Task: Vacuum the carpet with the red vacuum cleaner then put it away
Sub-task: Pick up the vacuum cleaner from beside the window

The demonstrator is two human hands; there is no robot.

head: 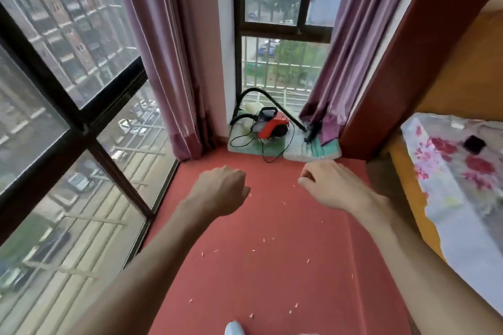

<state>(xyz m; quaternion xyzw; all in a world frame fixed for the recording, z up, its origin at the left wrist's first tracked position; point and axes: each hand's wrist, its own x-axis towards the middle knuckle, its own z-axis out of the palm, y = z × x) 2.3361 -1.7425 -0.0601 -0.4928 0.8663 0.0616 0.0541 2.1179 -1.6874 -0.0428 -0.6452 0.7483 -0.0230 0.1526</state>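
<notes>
Both hands are extended forward above the red carpet (272, 239), neither one touching it.

Left hand (221, 189): seen from the back, fingers curled under into a loose fist. Nothing shows in its grip.

Right hand (330, 183): fingers bent down and inward, thumb tip close to the forefinger. Nothing is visible between them.

Red vacuum cleaner (273, 126): located ahead of both hands and well apart from them, roughly in line with the gap between them, at the foot of the far window. It sits on a pale green mat (245, 145) that adjoins the carpet's far edge. Its black hose (246, 95) loops up behind the body. The black nozzle (310, 132) lies ahead of the right hand, at the foot of the right curtain (353, 35). The thin power cord (268, 153) trails off the mat toward the hands.

Small pale scraps (251, 315) are scattered on the carpet below and behind the hands.

Left of the left hand: a large dark-framed window (81, 122) and the left curtain (174, 62).

Right of the right hand: a bed (402, 168) with a floral cover (449, 171); a small black object (474, 144) rests on the cover.
</notes>
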